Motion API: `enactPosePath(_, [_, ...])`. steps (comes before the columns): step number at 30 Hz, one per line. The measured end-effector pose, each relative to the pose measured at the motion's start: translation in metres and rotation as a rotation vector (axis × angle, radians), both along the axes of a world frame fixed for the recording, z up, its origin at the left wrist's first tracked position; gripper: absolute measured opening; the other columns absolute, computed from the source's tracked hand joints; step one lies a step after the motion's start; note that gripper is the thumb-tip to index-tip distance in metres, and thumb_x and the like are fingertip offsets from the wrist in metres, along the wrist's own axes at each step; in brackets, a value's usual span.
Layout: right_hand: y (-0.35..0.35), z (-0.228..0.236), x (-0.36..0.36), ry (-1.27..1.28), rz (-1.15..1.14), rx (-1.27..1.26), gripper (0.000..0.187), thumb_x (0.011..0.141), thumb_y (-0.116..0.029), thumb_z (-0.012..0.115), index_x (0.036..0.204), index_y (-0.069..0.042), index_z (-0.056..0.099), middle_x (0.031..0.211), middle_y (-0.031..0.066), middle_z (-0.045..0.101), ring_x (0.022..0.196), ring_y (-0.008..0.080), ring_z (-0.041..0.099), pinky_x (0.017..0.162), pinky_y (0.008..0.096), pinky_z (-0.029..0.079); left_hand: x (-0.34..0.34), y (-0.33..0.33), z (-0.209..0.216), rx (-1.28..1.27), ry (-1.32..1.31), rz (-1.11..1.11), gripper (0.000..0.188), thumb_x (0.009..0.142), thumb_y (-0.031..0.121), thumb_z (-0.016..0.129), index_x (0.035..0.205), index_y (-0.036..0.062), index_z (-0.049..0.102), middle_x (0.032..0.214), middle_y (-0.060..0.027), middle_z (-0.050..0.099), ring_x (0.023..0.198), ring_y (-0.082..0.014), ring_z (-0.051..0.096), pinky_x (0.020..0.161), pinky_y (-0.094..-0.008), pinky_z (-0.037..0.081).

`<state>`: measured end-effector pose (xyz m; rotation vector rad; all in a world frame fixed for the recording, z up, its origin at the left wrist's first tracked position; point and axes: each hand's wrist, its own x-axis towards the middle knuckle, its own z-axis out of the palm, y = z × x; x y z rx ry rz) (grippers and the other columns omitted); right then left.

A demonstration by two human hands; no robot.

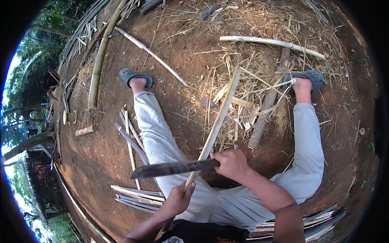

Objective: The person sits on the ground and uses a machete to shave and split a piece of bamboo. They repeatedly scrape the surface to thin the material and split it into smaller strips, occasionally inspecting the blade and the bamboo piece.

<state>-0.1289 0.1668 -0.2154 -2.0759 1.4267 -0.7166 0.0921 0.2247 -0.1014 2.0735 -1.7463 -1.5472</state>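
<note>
My left hand is closed around the lower part of a long pale bamboo strip. The strip slants up and away to the right between my legs. In my right hand is the handle of a machete. Its dark, broad blade points left and lies across the strip a little above my left hand. Whether the edge bites into the bamboo I cannot tell. My fingers hide most of the machete's handle.
Curled shavings cover the ground ahead, around a round log. Split strips lie by my left thigh, with more at lower right. A bamboo pole lies far left. My sandalled feet are spread apart.
</note>
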Motion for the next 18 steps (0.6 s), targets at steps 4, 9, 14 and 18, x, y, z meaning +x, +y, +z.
enactPosePath(4, [-0.063,-0.038,-0.071,0.000,-0.573,0.325,0.019,0.080,-0.021,0.067,0.079,-0.001,0.069,0.064,0.0176,0.066,0.060,0.0322,0.068,0.061,0.0442,0.056,0.008,0.029,0.027,0.201,-0.071,0.000,0.043,0.105,0.034,0.047,0.082,-0.0017,0.053,0.057,-0.0050,0.050,0.055,-0.0124,0.047,0.052,-0.0354,0.042])
enactPosePath(9, [-0.011,0.009,-0.011,0.070,-0.113,0.307,0.020,0.078,-0.026,0.071,0.082,-0.006,0.070,0.064,0.0157,0.066,0.065,0.0334,0.069,0.065,0.0460,0.056,0.009,0.030,0.004,0.068,-0.006,0.136,0.042,0.104,0.034,0.050,0.085,-0.0031,0.055,0.055,-0.0110,0.051,0.052,-0.0157,0.047,0.051,-0.0376,0.042])
enactPosePath(14, [-0.030,-0.020,-0.031,-0.016,-0.319,0.284,0.021,0.076,-0.023,0.073,0.080,-0.003,0.070,0.066,0.0178,0.067,0.065,0.0348,0.069,0.066,0.0448,0.056,0.006,0.020,0.026,0.096,-0.078,0.048,0.042,0.104,0.035,0.051,0.090,-0.0047,0.057,0.053,-0.0155,0.051,0.049,-0.0189,0.048,0.050,-0.0404,0.041])
enactPosePath(18, [-0.064,-0.027,-0.054,-0.061,-0.517,0.456,0.025,0.082,-0.022,0.067,0.080,0.002,0.070,0.066,0.0212,0.066,0.062,0.0357,0.067,0.064,0.0443,0.056,0.007,0.046,0.019,0.099,-0.053,0.000,0.041,0.103,0.034,0.052,0.096,-0.0059,0.060,0.058,-0.0200,0.058,0.054,-0.0268,0.059,0.056,-0.0436,0.047])
